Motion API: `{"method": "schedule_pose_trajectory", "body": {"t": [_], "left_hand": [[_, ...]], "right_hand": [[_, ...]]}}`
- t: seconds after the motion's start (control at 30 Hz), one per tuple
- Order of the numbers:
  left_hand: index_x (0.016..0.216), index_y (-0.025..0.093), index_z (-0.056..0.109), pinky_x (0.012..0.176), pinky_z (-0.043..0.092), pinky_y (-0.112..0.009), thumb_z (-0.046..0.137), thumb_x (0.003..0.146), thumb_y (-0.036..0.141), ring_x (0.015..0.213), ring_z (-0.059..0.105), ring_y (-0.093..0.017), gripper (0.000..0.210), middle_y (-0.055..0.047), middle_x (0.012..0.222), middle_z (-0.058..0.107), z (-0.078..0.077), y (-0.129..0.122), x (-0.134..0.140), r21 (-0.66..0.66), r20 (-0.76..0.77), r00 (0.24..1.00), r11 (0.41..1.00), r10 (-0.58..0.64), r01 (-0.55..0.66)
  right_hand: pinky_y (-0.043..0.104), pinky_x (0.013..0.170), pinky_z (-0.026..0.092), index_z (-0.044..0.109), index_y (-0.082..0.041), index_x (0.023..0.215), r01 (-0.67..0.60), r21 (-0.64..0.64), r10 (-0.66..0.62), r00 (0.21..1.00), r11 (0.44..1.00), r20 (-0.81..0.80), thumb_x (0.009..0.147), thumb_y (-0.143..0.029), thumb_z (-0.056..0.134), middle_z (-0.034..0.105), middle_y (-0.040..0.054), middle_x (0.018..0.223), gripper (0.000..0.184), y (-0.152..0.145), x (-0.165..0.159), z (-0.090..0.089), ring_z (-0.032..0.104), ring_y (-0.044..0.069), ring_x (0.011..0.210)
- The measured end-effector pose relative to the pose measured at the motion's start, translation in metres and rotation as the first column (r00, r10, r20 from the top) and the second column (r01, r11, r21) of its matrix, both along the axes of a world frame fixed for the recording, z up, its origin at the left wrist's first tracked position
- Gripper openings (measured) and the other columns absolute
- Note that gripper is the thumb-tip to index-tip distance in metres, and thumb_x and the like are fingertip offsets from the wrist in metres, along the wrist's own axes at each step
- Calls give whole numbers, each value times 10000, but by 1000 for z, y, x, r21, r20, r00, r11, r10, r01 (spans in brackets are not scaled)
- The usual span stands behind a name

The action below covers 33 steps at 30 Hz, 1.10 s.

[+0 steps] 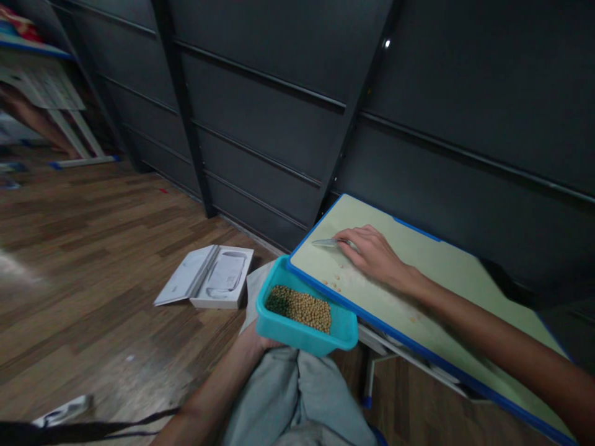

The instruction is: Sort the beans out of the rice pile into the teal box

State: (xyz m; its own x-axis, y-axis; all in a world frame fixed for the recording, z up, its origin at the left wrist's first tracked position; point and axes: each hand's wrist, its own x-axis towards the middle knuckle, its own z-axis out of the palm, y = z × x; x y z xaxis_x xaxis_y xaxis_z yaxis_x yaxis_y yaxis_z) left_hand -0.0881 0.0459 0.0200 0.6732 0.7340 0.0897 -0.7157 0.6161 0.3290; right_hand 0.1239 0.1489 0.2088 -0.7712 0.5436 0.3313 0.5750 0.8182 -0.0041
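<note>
My left hand (261,339) is under the near left end of a turquoise plastic tray (344,328), gripping it; most of its fingers are hidden below. Round tan beans (307,310) lie in the tray, heaped toward its left side. The tray is beside the edge of a pale yellow table (446,266) with a blue rim, above my lap. On the tabletop, my right hand (369,251) is closed on a thin, flat, greyish tool (325,243) with a tapered end, like a blade. Several loose beans (335,286) lie on the table just below this hand.
An open white box (218,279) lies on the wooden floor to the left. A dark panelled wall (260,93) runs behind the table. Another table (37,46) stands at the far left, with a person's arm or leg (37,121) beneath it. A dark strap (93,428) crosses the lower left.
</note>
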Motion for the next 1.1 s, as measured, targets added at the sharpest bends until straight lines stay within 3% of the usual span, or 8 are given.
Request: {"method": "schedule_pose_trajectory", "body": {"t": [0.2,0.33,0.67,0.87,1.1], "left_hand": [[1015,213,695,1010,422,-496,382,837,193,1054,646,-230,361,-40,914,759,8,0,3,-40,-21,1000,999,-9,8],[1038,210,688,1017,421,-489,380,839,202,1033,655,-223,367,-40,911,761,3,-1,2,-62,-31,999,998,6,-8],[1111,214,652,1014,391,-551,417,804,190,1085,628,-256,388,-44,1037,740,-5,-1,-1,-55,-17,999,998,37,-37],[1052,224,673,1010,389,-547,458,779,192,1115,609,-259,350,-32,1049,736,-5,1,1,-29,-11,999,999,34,-34],[953,218,697,1012,401,-522,523,794,222,1148,575,-257,236,-25,1094,711,-12,0,-2,-48,23,999,998,45,-43]], "right_hand": [[368,850,413,588,-216,1069,188,51,-181,977,981,-114,946,-246,462,706,59,1016,179,50,1,-4,640,227,937],[340,756,433,602,-234,1059,280,-18,-280,956,960,-91,917,-252,498,724,42,957,177,56,0,-7,659,232,872],[381,884,413,592,-222,1057,-49,-104,40,995,993,-90,950,-243,476,702,39,985,160,-22,7,0,635,193,890],[394,870,420,593,-229,1048,-32,-84,19,988,996,-152,943,-246,489,699,41,973,149,-27,10,8,628,208,892],[370,830,427,591,-211,1097,-82,-119,73,994,990,-77,962,-254,472,696,48,993,185,-42,4,7,630,184,882]]}}
